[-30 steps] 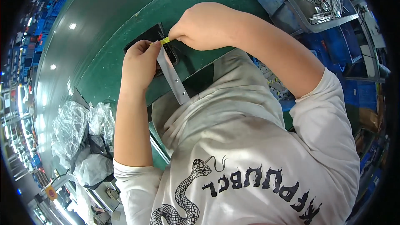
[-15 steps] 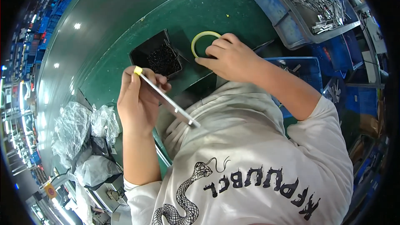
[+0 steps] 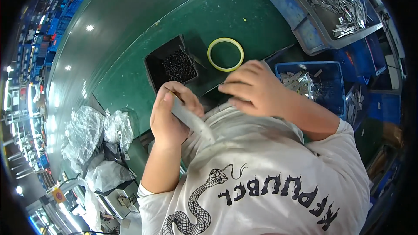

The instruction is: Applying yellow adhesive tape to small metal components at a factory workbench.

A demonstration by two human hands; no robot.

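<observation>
My left hand (image 3: 170,111) is closed around one end of a flat metal strip (image 3: 193,122), whose other end slants down toward my shirt. Its grip hides the strip's upper end. To the right, my right hand (image 3: 259,90) hovers over my lap, blurred, its fingers apart and holding nothing. A yellow tape roll (image 3: 211,52) lies flat on the green table, a little beyond the right fingertips and not touched. Just past my left hand sits a black bin (image 3: 159,72) with many small black parts (image 3: 179,66) in it.
At far right, a grey tray (image 3: 337,43) full of metal strips stands on blue crates. A blue basket (image 3: 278,67) of metal pieces is beside my right forearm. Clear plastic bags (image 3: 82,132) lie at left. A yellow scrap (image 3: 244,19) lies on the green table (image 3: 226,8).
My right hand has let go of the tape roll and come back toward my lap. The left hand has moved right and turned the strip, so its broad face now shows.
</observation>
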